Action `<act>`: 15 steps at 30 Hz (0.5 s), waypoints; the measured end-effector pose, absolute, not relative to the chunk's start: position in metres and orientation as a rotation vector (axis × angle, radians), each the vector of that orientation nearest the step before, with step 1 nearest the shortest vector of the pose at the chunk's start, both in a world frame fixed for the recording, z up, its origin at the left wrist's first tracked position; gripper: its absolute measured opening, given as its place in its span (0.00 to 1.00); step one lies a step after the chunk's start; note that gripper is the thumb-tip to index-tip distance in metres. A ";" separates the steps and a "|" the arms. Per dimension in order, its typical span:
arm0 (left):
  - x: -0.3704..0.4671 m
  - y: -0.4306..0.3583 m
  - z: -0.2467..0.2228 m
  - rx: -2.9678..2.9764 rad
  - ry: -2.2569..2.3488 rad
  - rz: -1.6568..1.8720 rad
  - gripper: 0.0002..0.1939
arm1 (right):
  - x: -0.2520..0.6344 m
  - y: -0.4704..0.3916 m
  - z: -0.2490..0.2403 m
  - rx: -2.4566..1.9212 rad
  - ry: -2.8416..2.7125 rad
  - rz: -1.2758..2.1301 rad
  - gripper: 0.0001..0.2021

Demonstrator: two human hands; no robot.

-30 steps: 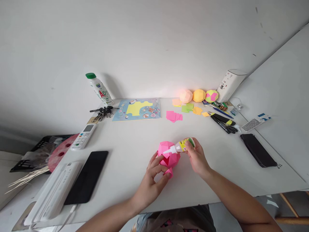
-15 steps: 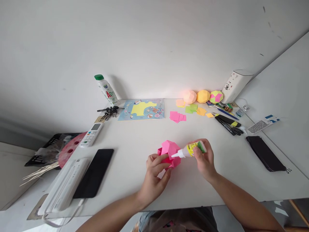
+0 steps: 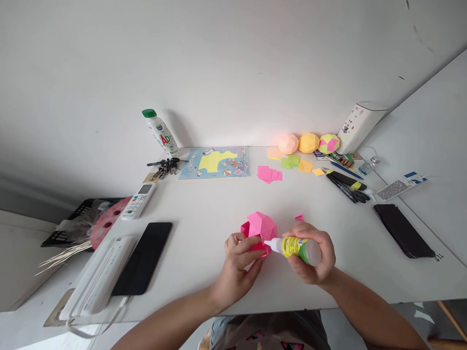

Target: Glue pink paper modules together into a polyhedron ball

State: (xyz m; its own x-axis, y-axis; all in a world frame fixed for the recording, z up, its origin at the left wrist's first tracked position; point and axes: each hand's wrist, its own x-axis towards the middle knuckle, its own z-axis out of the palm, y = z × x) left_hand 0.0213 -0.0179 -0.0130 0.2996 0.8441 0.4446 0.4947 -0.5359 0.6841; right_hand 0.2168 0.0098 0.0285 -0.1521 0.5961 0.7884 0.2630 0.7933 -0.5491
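While a flat black phone [image 3: 144, 260] lies well apart, the left hand [image 3: 235, 272] has its fingers curled onto the open side of a faceted pink paper ball [image 3: 263, 226], probably to steady it on the white table [image 3: 197, 228], between the hands. Angled toward that gap, perhaps for close aim, is a plastic bottle with a yellow-green label [image 3: 292, 246] and white nozzle; whether its tip touches is unclear. Beyond the bottle lies a small folded pink paper piece [image 3: 299, 217]. The right hand [image 3: 324, 255] grips the bottle's body.
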 end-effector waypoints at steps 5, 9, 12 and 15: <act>0.021 -0.017 -0.013 2.176 1.167 1.141 0.11 | 0.215 0.010 0.032 -0.657 -1.787 0.294 0.15; 0.021 -0.018 -0.011 2.177 1.153 1.156 0.11 | 0.214 0.011 0.035 -0.644 -1.821 0.264 0.15; 0.022 -0.018 -0.010 2.174 1.150 1.155 0.11 | 0.214 0.011 0.037 -0.633 -1.841 0.247 0.15; 0.022 -0.019 -0.011 2.174 1.152 1.151 0.11 | 0.215 0.010 0.037 -0.639 -1.844 0.261 0.15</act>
State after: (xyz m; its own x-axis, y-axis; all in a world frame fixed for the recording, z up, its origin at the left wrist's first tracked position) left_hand 0.0218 -0.0186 -0.0112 0.3129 0.8235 0.4732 0.4740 -0.5671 0.6736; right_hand 0.2147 0.0103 0.0374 -0.2414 0.5439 0.8037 0.2996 0.8295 -0.4713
